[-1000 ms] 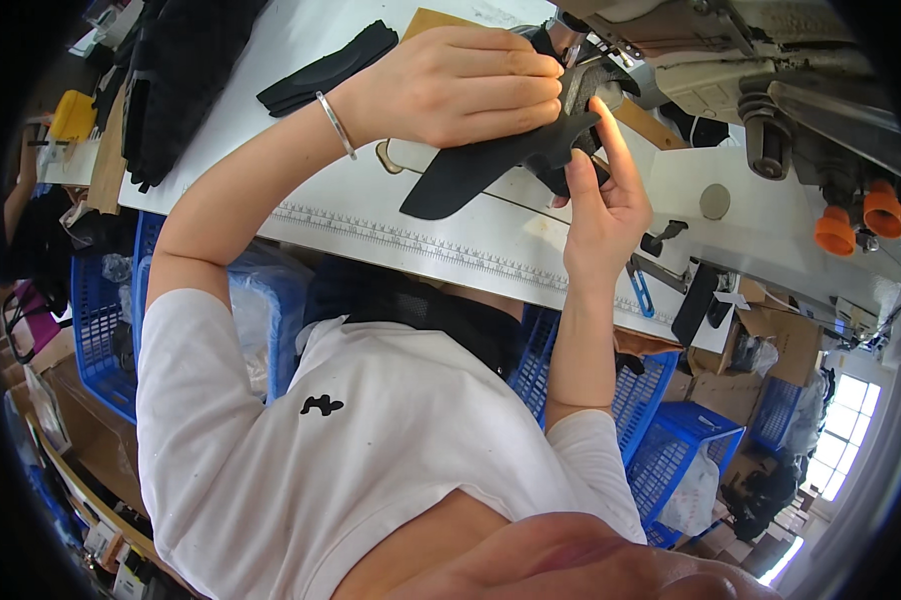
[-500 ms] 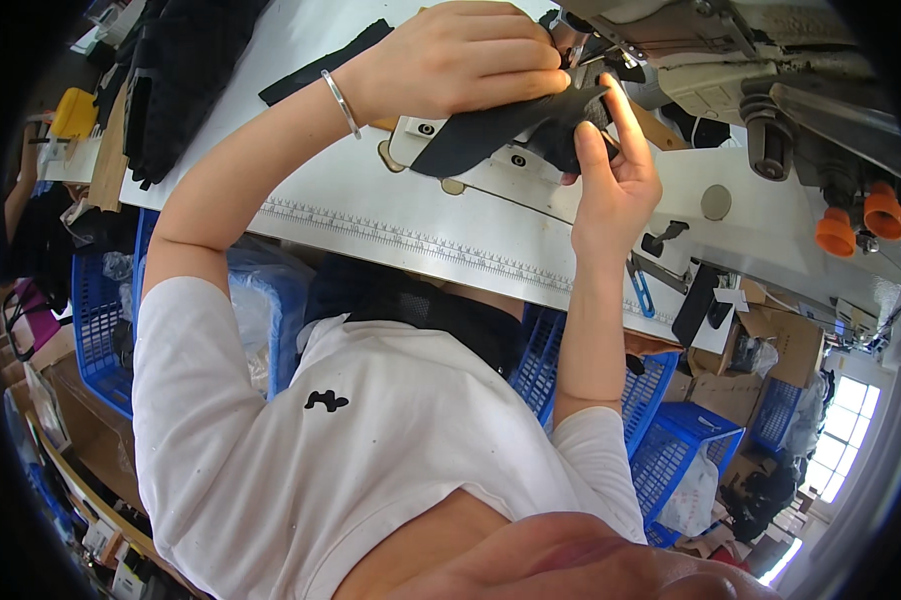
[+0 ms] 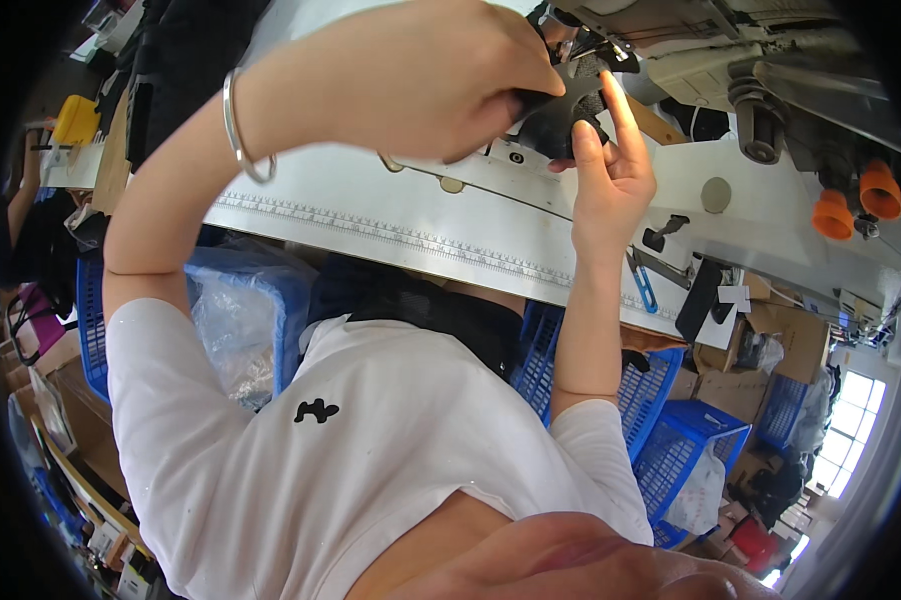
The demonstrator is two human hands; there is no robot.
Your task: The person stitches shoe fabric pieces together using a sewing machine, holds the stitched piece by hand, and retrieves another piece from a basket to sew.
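Up by the sewing machine (image 3: 671, 75) I have a black fabric piece (image 3: 551, 132) in both hands, with a grey textured patch at its right end. My left hand (image 3: 431, 85), slightly blurred, is closed on the fabric's left part and hides much of it. A silver bangle (image 3: 233, 125) circles that wrist. My right hand (image 3: 616, 175) grips the right end, the thumb below and the index finger stretched up along the edge, near the needle area. The needle itself cannot be made out.
A printed ruler (image 3: 391, 235) runs along the white table's front edge. Blue-handled thread snips (image 3: 643, 288) lie right of my right forearm. Orange caps (image 3: 833, 215) hang at the machine's right. Blue baskets (image 3: 686, 450) stand below, and dark cloth (image 3: 186, 70) is piled at the far left.
My left hand has risen toward the camera, lifting the fabric's left part off the machine bed. The right hand has barely moved. A black strip on the table is now hidden behind my left arm.
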